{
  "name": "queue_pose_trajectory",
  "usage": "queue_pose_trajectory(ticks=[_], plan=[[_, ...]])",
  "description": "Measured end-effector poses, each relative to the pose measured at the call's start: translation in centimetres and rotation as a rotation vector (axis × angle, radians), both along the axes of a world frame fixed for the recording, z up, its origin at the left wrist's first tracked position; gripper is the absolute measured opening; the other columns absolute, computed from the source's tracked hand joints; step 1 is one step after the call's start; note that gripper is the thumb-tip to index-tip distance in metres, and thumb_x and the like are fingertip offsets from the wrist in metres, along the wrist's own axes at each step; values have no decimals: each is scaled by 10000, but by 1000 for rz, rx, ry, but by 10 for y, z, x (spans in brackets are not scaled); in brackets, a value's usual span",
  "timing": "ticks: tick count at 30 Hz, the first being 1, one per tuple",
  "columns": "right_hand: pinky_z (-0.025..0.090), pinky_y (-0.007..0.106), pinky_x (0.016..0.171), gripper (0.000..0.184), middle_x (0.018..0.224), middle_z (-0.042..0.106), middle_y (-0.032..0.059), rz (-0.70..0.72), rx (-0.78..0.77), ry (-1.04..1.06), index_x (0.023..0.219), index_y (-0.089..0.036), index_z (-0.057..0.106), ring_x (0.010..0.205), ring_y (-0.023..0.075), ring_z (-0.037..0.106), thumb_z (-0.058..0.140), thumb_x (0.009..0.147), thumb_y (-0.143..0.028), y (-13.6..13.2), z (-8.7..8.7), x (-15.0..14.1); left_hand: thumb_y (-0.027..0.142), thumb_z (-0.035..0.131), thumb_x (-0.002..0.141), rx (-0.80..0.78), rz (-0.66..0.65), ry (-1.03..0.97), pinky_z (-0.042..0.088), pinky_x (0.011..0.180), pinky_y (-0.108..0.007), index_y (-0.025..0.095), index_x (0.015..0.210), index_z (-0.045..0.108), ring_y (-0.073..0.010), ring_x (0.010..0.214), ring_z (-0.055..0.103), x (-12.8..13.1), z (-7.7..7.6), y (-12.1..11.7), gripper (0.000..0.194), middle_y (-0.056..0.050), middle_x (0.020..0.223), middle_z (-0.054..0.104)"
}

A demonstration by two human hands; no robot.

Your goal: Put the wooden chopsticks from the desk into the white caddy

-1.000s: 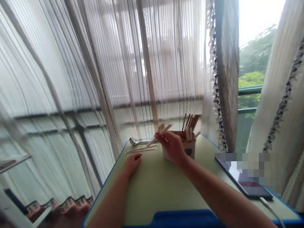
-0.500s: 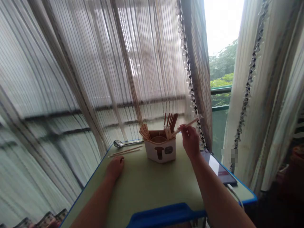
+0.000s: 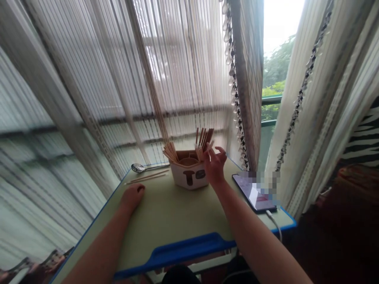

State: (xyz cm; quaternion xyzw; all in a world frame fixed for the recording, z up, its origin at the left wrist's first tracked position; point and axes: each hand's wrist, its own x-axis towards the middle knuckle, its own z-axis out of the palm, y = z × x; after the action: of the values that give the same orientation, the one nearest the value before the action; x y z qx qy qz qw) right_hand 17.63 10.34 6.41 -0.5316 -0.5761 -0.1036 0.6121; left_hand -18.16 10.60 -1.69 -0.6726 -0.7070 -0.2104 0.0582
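Observation:
My right hand [image 3: 216, 163] is at the right rim of a white storage box [image 3: 180, 177] with a brown inside. Its thumb and fingers are apart around a pale stick [image 3: 210, 146], which leans at the box's right end; whether they touch it I cannot tell. Brown chopsticks [image 3: 204, 137] and pale wrapped sticks [image 3: 198, 152] stand upright in that end. A bundle of thin wooden sticks [image 3: 171, 152] fans out of the left end. My left hand [image 3: 133, 194] rests on the table, fingers curled in with nothing visible in them, near two loose chopsticks [image 3: 148, 177].
A slotted metal spoon [image 3: 137, 168] lies at the table's far left. On the right, a phone [image 3: 256, 195] with a white cable [image 3: 275, 223] lies near the edge. The pale table [image 3: 166, 221] has a blue rim, and striped curtains [image 3: 183, 71] hang behind it.
My right hand has moved in from the right to the box, and the pale stick it held slanting outward now sits lower, at the box's right end. The view has shifted; my left hand stays resting.

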Motion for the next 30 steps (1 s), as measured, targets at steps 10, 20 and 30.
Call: queue_pose_trajectory(ticks=[10,20,30], plan=[[473,376,861,409,1229,517,99,250,121,196,1289,-254,478,1012,188,532,433,896,-359,17,-9,5,278,409,782,-17,-12,-14,443,859,-282,187,906,683,-205,960,611,1,2,-2,314,-58,999,684],[474,284,663,357,892,649,65,317,4,451,1025,-158,586,753,159,592,519,815,-438,20,-12,6,298,425,780,-39,-19,-32,445,809,-286,182,895,677,-207,912,612,-1,1,1,300,-62,954,685],[429,324,755,255,827,682,48,252,-26,214,918,-168,675,783,182,562,554,782,-346,27,-8,17,310,441,780,-43,-26,-47,437,782,-273,180,887,668,-198,887,609,-2,-1,3,282,-64,935,679]])
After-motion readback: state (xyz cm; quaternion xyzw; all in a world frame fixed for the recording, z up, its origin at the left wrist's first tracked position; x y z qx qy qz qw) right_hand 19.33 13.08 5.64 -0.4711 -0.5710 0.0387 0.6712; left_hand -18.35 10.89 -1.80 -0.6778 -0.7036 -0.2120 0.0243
